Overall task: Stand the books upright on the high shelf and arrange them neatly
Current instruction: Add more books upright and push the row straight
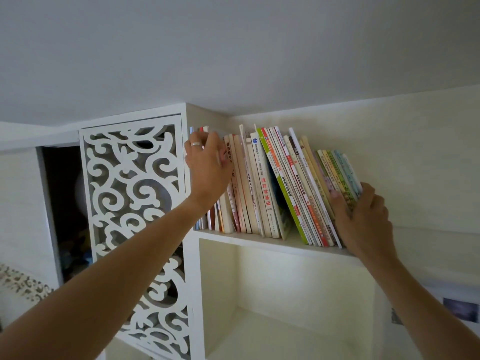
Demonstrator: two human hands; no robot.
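Observation:
A row of several books [270,185] stands on the high white shelf [291,244] just under the ceiling, spines facing me and leaning to the left. My left hand [207,165], a ring on one finger, reaches up at the row's left end, its fingers curled over the tops of the leftmost books. My right hand [363,216] grips the short pale-green and blue books [342,175] at the row's right end, thumb on the spines and fingers behind them. The lower part of those short books is hidden by the hand.
A white cabinet door with carved scrollwork [135,203] hangs just left of the shelf, with a dark open compartment [67,209] beyond it. Below the shelf is a cream-coloured open cubby [285,294]. The shelf runs on bare to the right of my right hand.

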